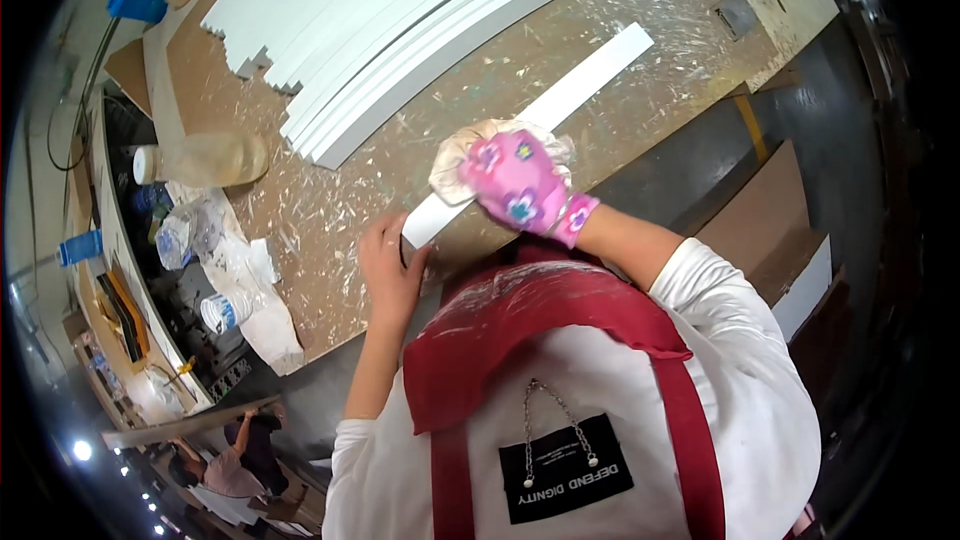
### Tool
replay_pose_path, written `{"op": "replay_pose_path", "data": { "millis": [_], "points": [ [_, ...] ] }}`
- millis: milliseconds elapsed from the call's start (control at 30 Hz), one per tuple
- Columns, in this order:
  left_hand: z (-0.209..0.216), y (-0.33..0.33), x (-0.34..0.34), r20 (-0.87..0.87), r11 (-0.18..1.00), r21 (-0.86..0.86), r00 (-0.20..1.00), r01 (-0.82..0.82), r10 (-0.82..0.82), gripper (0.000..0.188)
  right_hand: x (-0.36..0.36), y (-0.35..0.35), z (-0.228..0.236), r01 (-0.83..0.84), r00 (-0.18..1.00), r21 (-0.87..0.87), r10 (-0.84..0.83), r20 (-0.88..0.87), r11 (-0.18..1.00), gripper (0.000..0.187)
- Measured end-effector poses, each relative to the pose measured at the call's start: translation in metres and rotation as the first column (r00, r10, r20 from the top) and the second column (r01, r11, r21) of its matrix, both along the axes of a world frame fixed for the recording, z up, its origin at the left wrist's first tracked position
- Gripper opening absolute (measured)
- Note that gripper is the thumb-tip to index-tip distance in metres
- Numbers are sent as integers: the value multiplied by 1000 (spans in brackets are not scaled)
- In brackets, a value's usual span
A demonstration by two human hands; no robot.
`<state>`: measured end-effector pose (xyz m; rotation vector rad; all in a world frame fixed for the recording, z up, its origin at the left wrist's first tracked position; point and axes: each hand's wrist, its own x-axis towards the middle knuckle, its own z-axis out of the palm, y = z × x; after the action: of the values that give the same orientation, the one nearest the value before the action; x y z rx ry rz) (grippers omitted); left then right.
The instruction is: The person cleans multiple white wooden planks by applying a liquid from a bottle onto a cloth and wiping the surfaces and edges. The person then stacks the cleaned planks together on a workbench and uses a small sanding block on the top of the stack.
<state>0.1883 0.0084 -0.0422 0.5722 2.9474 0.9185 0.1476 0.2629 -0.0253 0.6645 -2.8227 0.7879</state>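
Observation:
A long white strip (590,77) lies slantwise on the worktable (330,230), close to its near edge. My right hand (518,178), in a pink flowered glove, presses a crumpled cream cloth (450,172) onto the middle of this strip. The cloth wraps over the strip and partly hides it. My bare left hand (390,265) is at the strip's near left end, its forefinger and thumb on either side of that end. Beyond my hands, a row of similar white strips (400,50) lies side by side.
A cloudy plastic jug (210,160) lies on the left, near crumpled paper (240,275) and a small white tub (218,313). A grey block (736,16) sits at the far right. Brown boards (770,210) stand beyond the right edge. Two people work at lower left.

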Motion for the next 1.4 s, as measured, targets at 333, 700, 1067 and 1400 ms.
{"op": "replay_pose_path", "data": {
  "millis": [333, 700, 1067, 1400],
  "points": [
    [1, 7, -4, -30, 999, 22, 999, -33, 34, 53, -26, 45, 7, 122, 980, 558, -190, 65, 821, 25],
    [-2, 7, -3, -86, 999, 35, 996, -25, 28, 52, -44, 74, 8, -47, 996, 330, 20, 85, 943, 30],
    [-5, 3, -4, -71, 1000, 15, 997, -17, 18, 56, -74, 249, 8, 684, 716, 20, -676, 174, 729, 32],
    [49, -121, -126, -75, 677, 569, 790, -467, 608, 71, 12, 181, 48, 623, 778, -772, -9, 629, -123, 42]
  ]
}}
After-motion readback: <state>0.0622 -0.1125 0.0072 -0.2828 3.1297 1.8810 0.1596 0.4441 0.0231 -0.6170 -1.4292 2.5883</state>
